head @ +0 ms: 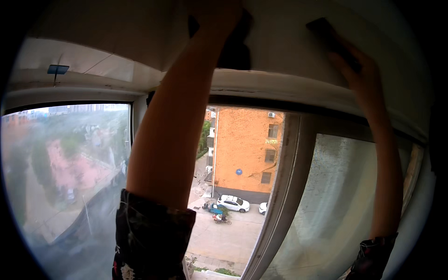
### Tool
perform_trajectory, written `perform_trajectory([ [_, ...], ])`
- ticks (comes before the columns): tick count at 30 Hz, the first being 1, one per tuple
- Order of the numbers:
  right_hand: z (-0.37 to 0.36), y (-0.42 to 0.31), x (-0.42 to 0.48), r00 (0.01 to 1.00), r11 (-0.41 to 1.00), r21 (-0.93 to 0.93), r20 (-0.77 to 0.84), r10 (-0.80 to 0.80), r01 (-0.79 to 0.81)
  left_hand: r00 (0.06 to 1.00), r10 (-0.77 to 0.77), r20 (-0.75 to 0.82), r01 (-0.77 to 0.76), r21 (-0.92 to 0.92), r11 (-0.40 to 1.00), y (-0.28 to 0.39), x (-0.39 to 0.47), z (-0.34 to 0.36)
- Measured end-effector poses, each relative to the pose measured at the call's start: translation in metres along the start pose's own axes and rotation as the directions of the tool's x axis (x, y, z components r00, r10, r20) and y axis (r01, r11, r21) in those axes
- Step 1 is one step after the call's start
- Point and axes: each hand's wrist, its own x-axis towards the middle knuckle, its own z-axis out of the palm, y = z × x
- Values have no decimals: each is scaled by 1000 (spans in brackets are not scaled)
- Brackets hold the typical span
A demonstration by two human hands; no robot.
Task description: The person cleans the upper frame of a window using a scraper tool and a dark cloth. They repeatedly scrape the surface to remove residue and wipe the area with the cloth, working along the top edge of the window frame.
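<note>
Both my arms reach up to a pale wall panel (280, 42) above a window. My left hand (217, 15) is at the top edge, dim and partly cut off. A dark, limp piece, apparently cloth (235, 52), shows beside and below it, and the hand seems closed on it. To the right, my right hand (364, 71) grips a dark, narrow, flat object (323, 29) against or close to the panel. Poor light hides what kind of object it is.
Below the hands is an open window gap, with a parked white car (233, 203) and an orange building (245, 150) far down outside. A window frame (280, 196) stands right of the gap. Hazy glass (66, 168) lies left. A small blue square piece (58, 69) is at the upper left.
</note>
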Motion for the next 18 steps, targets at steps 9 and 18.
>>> perform_trajectory([
  [9, -2, -10, 10, 996, 997, -17, 60, -69, 70, 932, 358, -54, -354, -341, 871, 37, 2, 16],
  [18, -55, 15, -9, 996, 989, -135, 48, 69, -62, 996, 56, 66, -51, -70, 996, 55, -3, 6],
])
